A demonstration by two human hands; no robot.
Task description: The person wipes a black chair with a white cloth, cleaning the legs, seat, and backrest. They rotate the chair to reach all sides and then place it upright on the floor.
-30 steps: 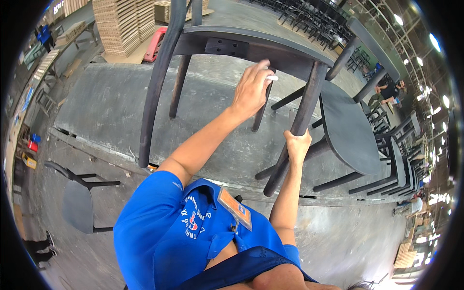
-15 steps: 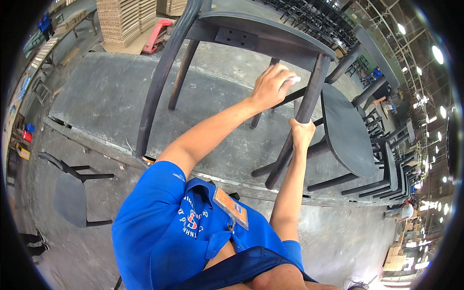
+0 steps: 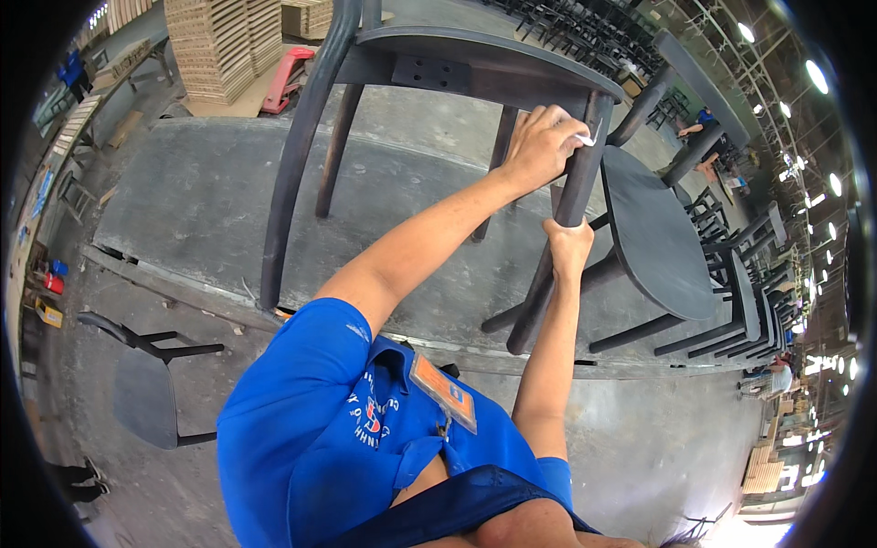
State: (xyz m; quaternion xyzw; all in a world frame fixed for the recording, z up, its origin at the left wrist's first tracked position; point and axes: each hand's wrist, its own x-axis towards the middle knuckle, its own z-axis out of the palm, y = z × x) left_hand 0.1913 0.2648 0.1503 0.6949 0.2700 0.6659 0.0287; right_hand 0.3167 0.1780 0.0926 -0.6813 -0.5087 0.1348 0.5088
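A dark chair (image 3: 475, 68) stands on a raised grey work platform (image 3: 183, 201), and the person works on its front right leg (image 3: 566, 210). The right hand (image 3: 568, 248) is closed around that leg about halfway down, fingers wrapped and clenched on it. Just above it, the left hand (image 3: 539, 146) presses a small white pad (image 3: 585, 138) against the top of the same leg, right under the seat edge; the fingers are curled over the pad, gripping it against the wood.

Four legs of this chair can be counted: the held one, a long curved one (image 3: 297, 155) far to the left of the hands, and two shorter ones (image 3: 336, 146) behind, one of them partly hidden by the left forearm.

To the right of the hands, a second dark chair (image 3: 653, 242) lies tipped on the same platform, its round seat facing the camera. The platform's surface is dull, scuffed and dusty, with a worn front edge below the hands.

Beyond the platform is a large workshop hall with a concrete floor (image 3: 658, 447). Down to the left of the hands a third dark chair (image 3: 146, 384) stands on the floor. Above and left of the hands, stacks of pale boards (image 3: 219, 46) rise beside a red pallet truck (image 3: 285, 78). To the far right, rows of more dark chairs (image 3: 758, 274) run under bright ceiling lights (image 3: 816, 77); their number cannot be told.
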